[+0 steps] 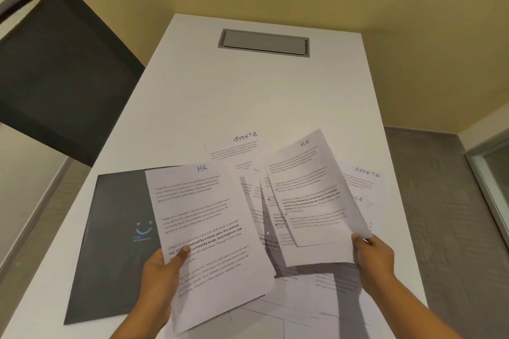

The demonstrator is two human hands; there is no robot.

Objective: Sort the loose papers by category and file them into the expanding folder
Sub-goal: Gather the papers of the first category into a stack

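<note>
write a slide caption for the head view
Left hand holds an HR sheet, right hand a second HR sheet, above loose papers and a dark folder on a white table.

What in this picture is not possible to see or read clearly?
Head view, all:
- Sheet ending "CE": the heading's start is covered by the right paper, held by the right hand.
- Folder: closed, pockets unseen; partly under the left paper, held by the left hand.
- Right paper's heading: blurred.
- Bottom sheets: headings hidden by both held papers.

White papers (209, 231) with black print — dark grey folder (110, 242), blue logo.
</note>
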